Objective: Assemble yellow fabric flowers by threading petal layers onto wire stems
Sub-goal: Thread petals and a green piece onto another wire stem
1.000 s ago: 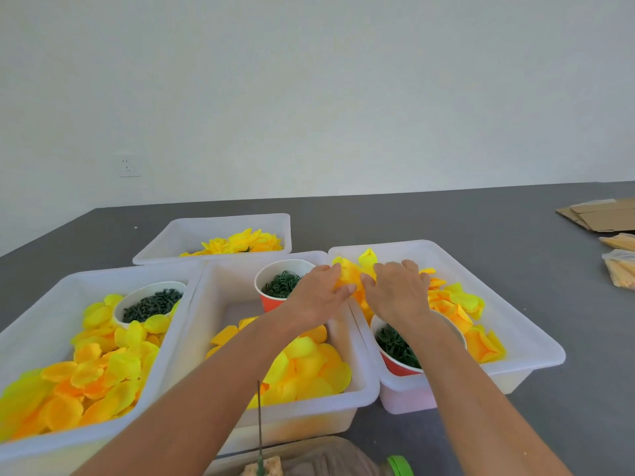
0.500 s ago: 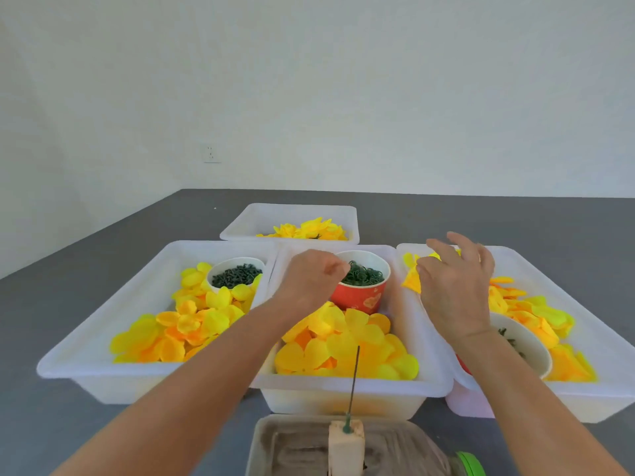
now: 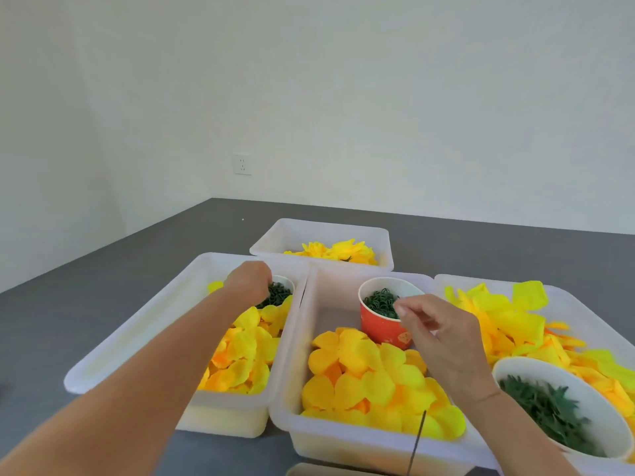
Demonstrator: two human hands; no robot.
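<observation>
Hand (image 3: pixel 249 281) (left) in cup (image 3: pixel 287 283)

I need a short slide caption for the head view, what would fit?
Left hand reaches into the left bin's cup; right hand hovers by the red cup.

Three white bins stand side by side with rims touching: the left bin (image 3: pixel 144 324), the middle bin (image 3: pixel 311 338) and the right bin (image 3: pixel 580 305), leaving no passage between them. A fourth bin (image 3: pixel 323 231) blocks the far side. Open grey tabletop (image 3: pixel 515 249) remains beyond and left of the bins; a thin wire stem (image 3: pixel 417 438) stands upright at the middle bin's near edge.
</observation>
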